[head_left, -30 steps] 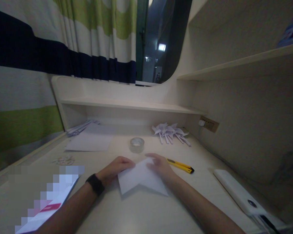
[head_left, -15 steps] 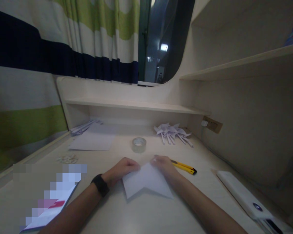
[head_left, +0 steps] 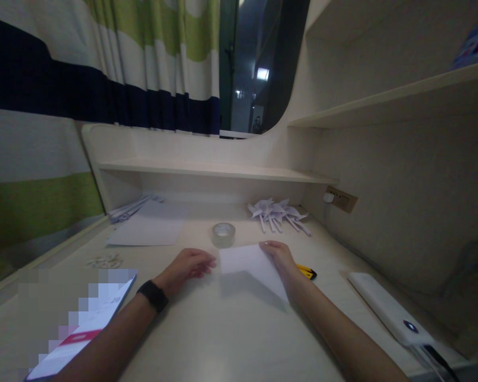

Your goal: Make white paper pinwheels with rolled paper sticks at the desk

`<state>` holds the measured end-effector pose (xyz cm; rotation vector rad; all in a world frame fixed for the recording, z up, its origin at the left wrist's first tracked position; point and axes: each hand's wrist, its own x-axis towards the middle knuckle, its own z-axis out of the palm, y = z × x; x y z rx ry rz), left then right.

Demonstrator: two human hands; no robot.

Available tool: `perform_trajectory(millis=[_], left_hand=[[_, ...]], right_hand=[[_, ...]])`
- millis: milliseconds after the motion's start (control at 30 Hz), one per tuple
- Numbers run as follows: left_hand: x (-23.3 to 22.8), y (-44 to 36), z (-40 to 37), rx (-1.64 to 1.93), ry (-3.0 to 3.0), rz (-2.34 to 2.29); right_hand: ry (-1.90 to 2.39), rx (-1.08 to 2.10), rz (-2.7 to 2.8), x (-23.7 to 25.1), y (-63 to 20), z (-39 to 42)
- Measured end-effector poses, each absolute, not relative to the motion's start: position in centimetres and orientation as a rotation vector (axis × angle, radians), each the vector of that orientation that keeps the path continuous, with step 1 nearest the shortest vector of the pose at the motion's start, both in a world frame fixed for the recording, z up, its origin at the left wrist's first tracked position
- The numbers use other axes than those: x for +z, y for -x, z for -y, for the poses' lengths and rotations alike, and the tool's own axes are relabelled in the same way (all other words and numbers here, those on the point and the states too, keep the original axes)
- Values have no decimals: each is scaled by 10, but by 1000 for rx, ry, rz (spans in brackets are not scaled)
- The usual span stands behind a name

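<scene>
R hand pinched white paper, ctr frame; L hand, grip empty, hung just beside it. Prob. a repositioning step; next move seemingly called for both hands on it.

Dim overall, greyish. Pale glare on the desk low in my view; a bright white patch shows in the window. The paper in my right hand casts a soft shadow beneath. Wall at right lies in grainy gloom. Upper shelf stretches and slants toward the edge, wide-angle. Coarse blocks mask part of the glowing screen at left. Fine detail soft.
</scene>
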<state>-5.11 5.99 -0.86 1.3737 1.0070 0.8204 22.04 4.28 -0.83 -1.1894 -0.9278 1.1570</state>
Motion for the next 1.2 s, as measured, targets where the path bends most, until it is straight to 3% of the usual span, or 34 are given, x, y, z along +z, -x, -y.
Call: perform_trajectory(millis=[167,400,733,1200], left_hand=[[-11,43,-57,840,-1155,-957],[-12,31,-50,925,-1380,-960],[-17,28,-47,782,-1406,-844],[-4,34,-47,1006,-1202,-988]], right_hand=[[1156,1157,919,-19,-209,-40],[1123,1306,1051,-21,-193,-31],[1175,1404,1206,-14,-193,-23],[1099,1393,1243,-22,-217,-40]])
